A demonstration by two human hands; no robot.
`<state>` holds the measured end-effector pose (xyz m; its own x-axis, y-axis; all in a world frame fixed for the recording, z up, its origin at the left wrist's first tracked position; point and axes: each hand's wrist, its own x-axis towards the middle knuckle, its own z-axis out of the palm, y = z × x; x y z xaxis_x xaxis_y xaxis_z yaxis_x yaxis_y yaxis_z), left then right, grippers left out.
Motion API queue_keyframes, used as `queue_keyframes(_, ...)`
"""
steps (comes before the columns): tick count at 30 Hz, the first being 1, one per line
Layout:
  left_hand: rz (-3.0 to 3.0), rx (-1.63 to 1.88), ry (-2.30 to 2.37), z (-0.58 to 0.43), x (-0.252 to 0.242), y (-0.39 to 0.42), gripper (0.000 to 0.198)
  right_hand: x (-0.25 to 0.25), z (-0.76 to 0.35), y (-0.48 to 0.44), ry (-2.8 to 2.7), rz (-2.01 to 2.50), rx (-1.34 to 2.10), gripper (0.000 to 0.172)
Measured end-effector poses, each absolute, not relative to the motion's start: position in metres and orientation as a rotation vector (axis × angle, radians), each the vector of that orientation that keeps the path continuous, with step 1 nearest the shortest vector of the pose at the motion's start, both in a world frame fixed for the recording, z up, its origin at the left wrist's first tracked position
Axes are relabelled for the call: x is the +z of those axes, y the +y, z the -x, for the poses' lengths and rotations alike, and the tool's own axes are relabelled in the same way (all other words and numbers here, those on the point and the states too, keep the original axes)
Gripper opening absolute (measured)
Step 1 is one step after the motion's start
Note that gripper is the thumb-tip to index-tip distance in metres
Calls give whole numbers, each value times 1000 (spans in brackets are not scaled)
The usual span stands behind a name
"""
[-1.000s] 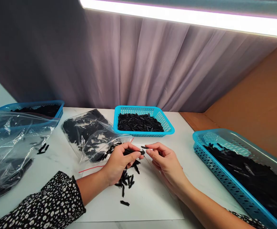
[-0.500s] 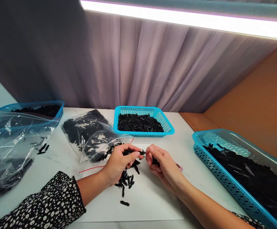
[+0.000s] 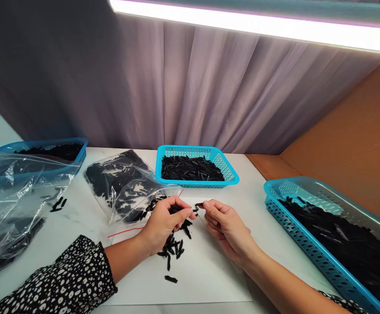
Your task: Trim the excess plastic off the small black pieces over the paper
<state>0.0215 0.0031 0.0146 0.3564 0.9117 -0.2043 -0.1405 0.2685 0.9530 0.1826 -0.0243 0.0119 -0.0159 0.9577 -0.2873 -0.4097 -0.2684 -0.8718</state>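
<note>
My left hand (image 3: 167, 224) is closed around several small black strips (image 3: 177, 209), and a short end sticks out past its thumb. Facing it, my right hand (image 3: 224, 224) pinches one black strip (image 3: 199, 204) between thumb and forefinger. A thin metal tip shows beside the right fingers, and a bit of pink shows behind that hand; the rest of this tool is hidden. Beneath the hands, loose black strips (image 3: 176, 248) lie on a white sheet (image 3: 209, 279). A clear zip bag (image 3: 121, 187) with a red closure holds more strips, touching the left hand's side.
A blue basket (image 3: 231, 179) of black strips stands at the back. Another large blue basket (image 3: 307, 248) is at the right, beside a cardboard panel (image 3: 347, 122). At left lie a big plastic bag (image 3: 23, 192) and a further basket (image 3: 84, 152). A lamp (image 3: 242, 26) hangs above.
My right hand has drawn slightly away from the left, and a black strip now shows in its pinch. The metal tip that pointed toward the left hand has dropped lower. My left hand stays put.
</note>
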Motion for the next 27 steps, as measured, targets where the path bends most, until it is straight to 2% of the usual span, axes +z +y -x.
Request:
queue_keyframes(8, -1043, 863, 922, -20, 16, 2, 26, 9, -183, -24, -696, 1085, 1536, 42)
queue_keyframes(13, -1033, 856, 954, -22, 17, 1, 28, 9, -182, -24, -688, 1122, 1476, 48)
queue_keyframes(27, -1069, 862, 922, -22, 17, 1, 25, 10, -182, -26, -722, 1137, 1456, 48)
